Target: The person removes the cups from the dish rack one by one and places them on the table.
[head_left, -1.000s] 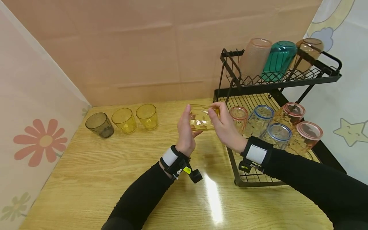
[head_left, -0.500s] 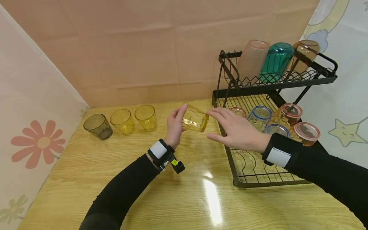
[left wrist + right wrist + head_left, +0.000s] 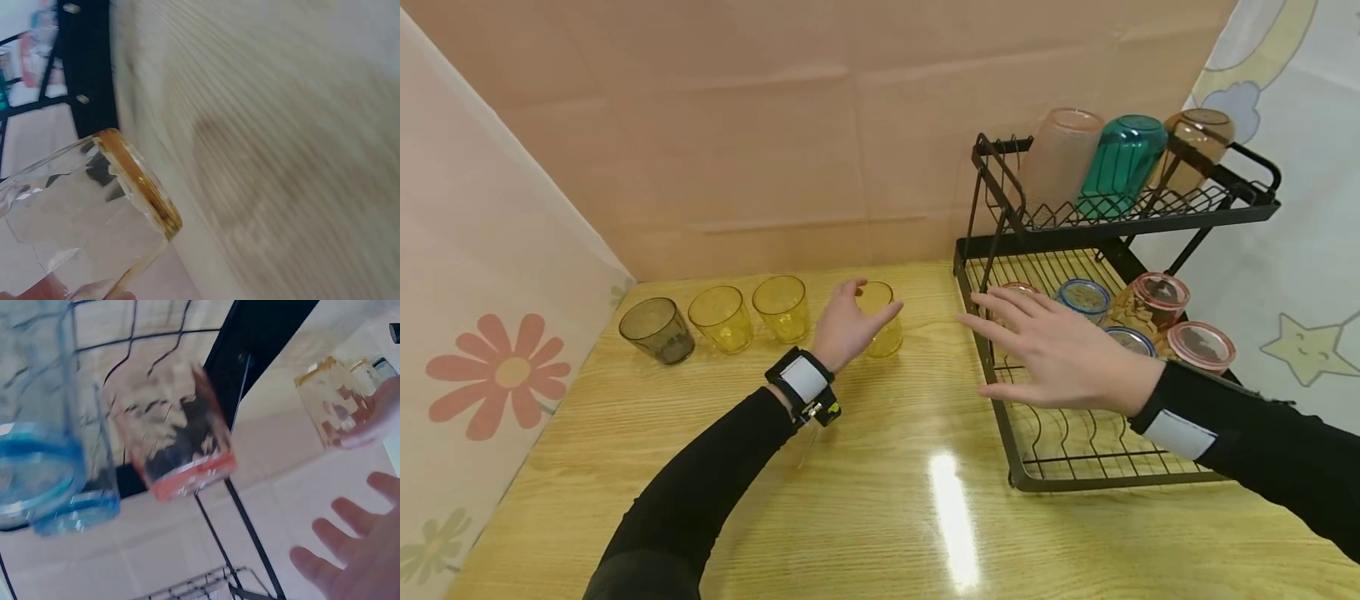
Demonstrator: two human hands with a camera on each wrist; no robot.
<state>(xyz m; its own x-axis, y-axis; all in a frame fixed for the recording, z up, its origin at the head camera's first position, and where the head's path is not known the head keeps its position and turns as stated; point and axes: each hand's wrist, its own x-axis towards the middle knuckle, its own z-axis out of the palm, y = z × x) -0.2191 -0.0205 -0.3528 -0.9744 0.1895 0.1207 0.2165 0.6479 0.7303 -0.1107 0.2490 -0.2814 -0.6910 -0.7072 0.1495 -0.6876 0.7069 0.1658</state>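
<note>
My left hand [image 3: 844, 327] holds a yellow glass [image 3: 886, 340] near its rim, with the thumb across the near side. Mouth up, this glass stands at the right end of a row, its base low at the tabletop. In the left wrist view the clear-walled glass [image 3: 94, 206] shows its amber base, and fingertips [image 3: 47, 290] sit at its other end. My right hand [image 3: 1063, 354], fingers spread and holding nothing, hovers over the left side of the black rack [image 3: 1075, 482] and partly hides the jars there.
Two yellow glasses [image 3: 721, 321] [image 3: 782, 310] and a grey glass [image 3: 657, 331] stand to the left. Upside-down glasses with red [image 3: 1201, 346] and blue rims fill the rack's lower tier; pink, teal [image 3: 1122, 167] and amber ones stand above. A peach backdrop closes the back.
My left hand has moved left and lowered the yellow glass, turning it from sideways to upright. My right hand has let go of the glass and drawn away to the right, fingers spread.
</note>
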